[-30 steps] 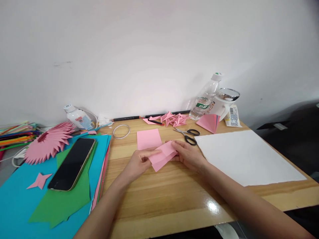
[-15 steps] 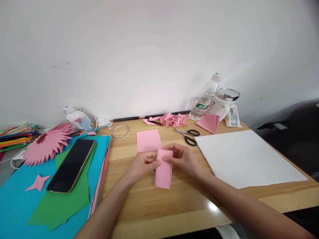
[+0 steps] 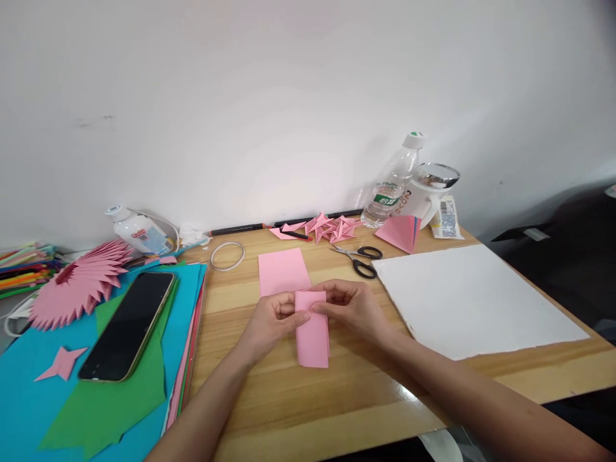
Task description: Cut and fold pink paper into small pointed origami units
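Note:
A pink sheet of paper [image 3: 312, 337], doubled over into a narrow upright strip, is held above the wooden table between both hands. My left hand [image 3: 274, 321] pinches its upper left edge, thumb on the front and fingers behind. On the other side my right hand [image 3: 353, 311] grips the upper right edge, thumb laid across the face. Part of the fingers of each hand is hidden behind the paper. Just beyond the hands lies a flat pink paper square [image 3: 283, 269], its near edge partly covered. Black-handled scissors [image 3: 360, 260] rest to the right of that square.
White board [image 3: 481, 301] covers the right side. Phone [image 3: 128, 327], green paper [image 3: 110, 410] and a pink folded star [image 3: 62, 364] lie on blue sheets at left. Along the wall stand a water bottle [image 3: 389, 183], a mug [image 3: 428, 192] and pink folded pieces [image 3: 332, 228].
The camera view has shifted slightly, so the table items appear a little further left. Both hands keep their hold on the folded paper, which now stands straighter with its edges closer together.

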### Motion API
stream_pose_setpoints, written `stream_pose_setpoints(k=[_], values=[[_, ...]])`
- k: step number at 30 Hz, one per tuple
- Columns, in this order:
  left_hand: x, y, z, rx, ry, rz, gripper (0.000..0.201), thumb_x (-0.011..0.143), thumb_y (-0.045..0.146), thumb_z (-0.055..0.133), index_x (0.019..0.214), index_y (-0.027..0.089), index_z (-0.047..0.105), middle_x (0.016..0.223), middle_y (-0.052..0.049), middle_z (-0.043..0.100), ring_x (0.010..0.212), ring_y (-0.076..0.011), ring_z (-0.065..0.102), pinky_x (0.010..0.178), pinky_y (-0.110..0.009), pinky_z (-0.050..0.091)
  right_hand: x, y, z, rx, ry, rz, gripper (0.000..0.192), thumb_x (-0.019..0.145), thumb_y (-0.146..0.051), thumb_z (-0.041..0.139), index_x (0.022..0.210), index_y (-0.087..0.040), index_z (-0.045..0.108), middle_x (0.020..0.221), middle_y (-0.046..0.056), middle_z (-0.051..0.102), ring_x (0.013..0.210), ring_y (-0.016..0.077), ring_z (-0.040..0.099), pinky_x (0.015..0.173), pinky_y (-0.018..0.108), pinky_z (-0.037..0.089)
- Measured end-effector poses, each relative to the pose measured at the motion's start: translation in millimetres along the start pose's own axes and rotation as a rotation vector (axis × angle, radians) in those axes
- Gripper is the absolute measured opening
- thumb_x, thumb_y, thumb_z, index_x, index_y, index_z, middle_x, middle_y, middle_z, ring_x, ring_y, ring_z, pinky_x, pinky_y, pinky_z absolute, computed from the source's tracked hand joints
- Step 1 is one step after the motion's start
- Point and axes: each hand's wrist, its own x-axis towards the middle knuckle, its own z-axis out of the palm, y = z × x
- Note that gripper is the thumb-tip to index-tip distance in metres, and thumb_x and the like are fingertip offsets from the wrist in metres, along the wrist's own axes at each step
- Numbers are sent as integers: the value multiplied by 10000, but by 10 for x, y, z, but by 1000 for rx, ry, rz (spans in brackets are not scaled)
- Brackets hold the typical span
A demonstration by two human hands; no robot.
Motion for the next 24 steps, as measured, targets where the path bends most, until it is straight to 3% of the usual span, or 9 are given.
stream_pose_setpoints(k=[7, 24], values=[[13, -4, -11, -5, 42, -40, 337, 657, 330, 765, 914, 126, 688, 885, -81, 742, 820, -199, 682, 697, -240, 504, 5, 0, -16, -43, 14, -11, 344, 642, -395, 736, 894, -160, 733, 548, -36, 481, 512, 85, 380, 478, 224, 311], [-2, 26, 19, -5, 103, -55, 337, 617, 296, 794, 888, 124, 692, 852, -77, 739, 787, -198, 677, 670, -236, 500, 0, -20, -22, 29, 1, 72, 405, 603, -403, 767, 913, -157, 685, 646, 2, 654, 561, 128, 558, 531, 246, 417]])
